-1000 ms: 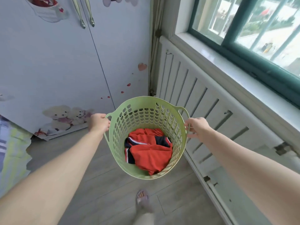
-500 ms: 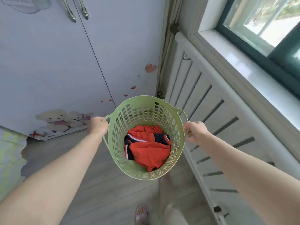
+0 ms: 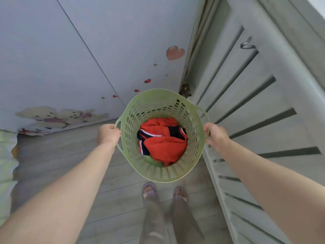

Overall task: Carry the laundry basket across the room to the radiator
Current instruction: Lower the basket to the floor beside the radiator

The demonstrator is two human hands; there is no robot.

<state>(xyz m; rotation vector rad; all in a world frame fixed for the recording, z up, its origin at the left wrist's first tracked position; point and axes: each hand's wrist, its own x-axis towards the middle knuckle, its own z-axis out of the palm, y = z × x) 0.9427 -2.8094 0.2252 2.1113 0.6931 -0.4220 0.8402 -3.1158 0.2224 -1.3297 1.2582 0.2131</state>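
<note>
I'm looking straight down between both arms, and the green laundry basket [image 3: 162, 136] is hanging in the air between the hands, clear of the floor [image 3: 58, 161]. My left hand [image 3: 108, 133] is clenching around the basket's left handle loop, knuckles up. My right hand [image 3: 216, 135] is gripping the right handle at the rim, fingers curling under it. Inside the basket, below both hands, a red garment with navy and white trim [image 3: 162, 140] is lying bunched at the bottom.

The slatted radiator cover [image 3: 255, 106] is running just beyond my right hand, and the basket's right side is sitting very near it; I can't tell whether they're touching. The wardrobe door with bear and heart stickers [image 3: 58, 67] is standing ahead, beyond my left hand. Both sandalled feet [image 3: 149, 191] are planted side by side under the basket.

So I'm judging the carry as nearly finished: we're at the radiator, and what's remaining is lowering the basket to the floor and letting go.

Hard to read: the radiator itself is hiding behind the cover, the top of the cover is running out of frame, and the basket's base is blocking the landing spot beneath it. Whatever dark fitting is sitting in the corner beyond the basket, I can't identify.
</note>
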